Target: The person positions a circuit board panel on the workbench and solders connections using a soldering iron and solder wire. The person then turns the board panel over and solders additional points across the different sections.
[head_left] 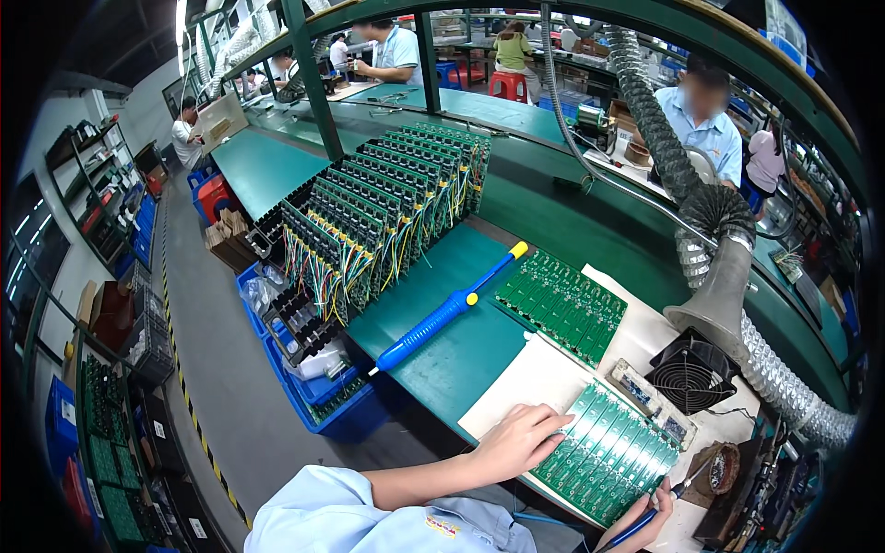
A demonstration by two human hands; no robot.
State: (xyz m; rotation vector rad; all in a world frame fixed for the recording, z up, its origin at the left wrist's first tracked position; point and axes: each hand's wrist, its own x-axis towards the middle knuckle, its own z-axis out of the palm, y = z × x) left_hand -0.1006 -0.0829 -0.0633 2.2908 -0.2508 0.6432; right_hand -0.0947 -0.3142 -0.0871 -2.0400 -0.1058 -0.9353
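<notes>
A green circuit board panel (607,452), divided into long strips, lies tilted on the white work sheet in front of me. My left hand (524,442) is closed at its upper left edge, fingertips pressed on the board. At the lower right corner of the panel, my right hand (650,518) is wrapped around a blue-handled soldering iron (634,530). Its metal tip points up and right, toward a round brown tip-cleaner holder (715,473). A second green panel (562,306) lies flat farther off. Left of that rests a blue desoldering pump (429,327) with yellow ends.
Wired circuit boards (387,203) stand in a rack at the bench's left. A black fan (691,373) and a fume extraction hood (714,309) are to the right. Blue bins (323,419) stand beside the bench. Across it, a person in light blue (705,129) sits.
</notes>
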